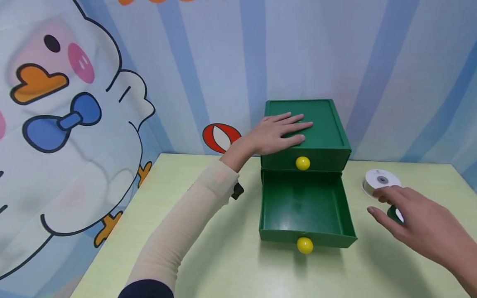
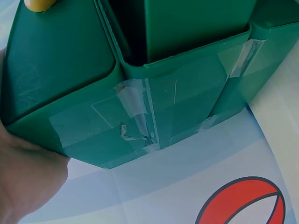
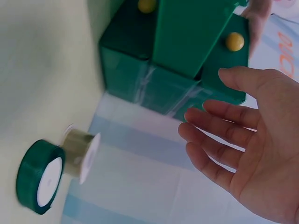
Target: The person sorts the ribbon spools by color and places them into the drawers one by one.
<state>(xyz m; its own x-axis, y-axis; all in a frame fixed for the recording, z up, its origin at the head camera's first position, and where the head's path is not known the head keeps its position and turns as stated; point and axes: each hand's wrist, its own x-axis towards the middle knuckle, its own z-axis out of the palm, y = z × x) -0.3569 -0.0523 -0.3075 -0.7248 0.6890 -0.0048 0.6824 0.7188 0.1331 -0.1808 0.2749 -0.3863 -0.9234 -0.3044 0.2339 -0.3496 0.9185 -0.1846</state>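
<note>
My left hand [image 1: 277,134] lies flat with spread fingers on top of a green drawer cabinet [image 1: 324,124]. Its middle drawer [image 1: 275,236] is pulled far out toward me, with nothing inside and a yellow knob [image 1: 304,246] on the front. Clear tape [image 2: 135,105] joins the stacked sections in the left wrist view. To the right of the drawer, my right hand [image 1: 421,223] hovers with loosely bent fingers and holds nothing. It partly hides a dark green ribbon roll [image 3: 35,175]. Beside that roll stands a white-sided spool of pale gold ribbon [image 3: 79,154].
The pale table [image 1: 208,265] runs back to a striped backdrop [image 1: 305,49] printed with a cartoon bird [image 1: 82,174] and a red-and-white ball [image 1: 220,136]. A small black object [image 1: 237,191] shows beside the left sleeve. Another yellow knob [image 1: 303,163] marks the upper drawer.
</note>
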